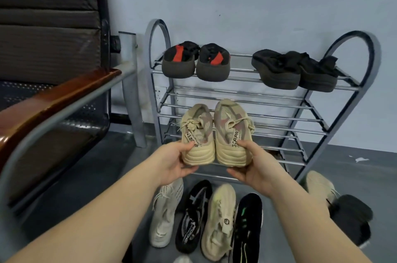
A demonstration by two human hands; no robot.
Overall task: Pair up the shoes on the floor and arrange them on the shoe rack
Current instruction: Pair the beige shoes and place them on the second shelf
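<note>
Gripping ribbed rubber heels, the left hand (175, 160) and right hand (255, 168) each close around one tan knit sneaker (198, 134), the pair side by side before the tubular metal rack (236, 99).

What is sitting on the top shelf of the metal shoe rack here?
On the grey metal shoe rack's top shelf: a black pair with red insoles at left, an all-black pair at right, heels facing out. Their toes are hidden.
</note>
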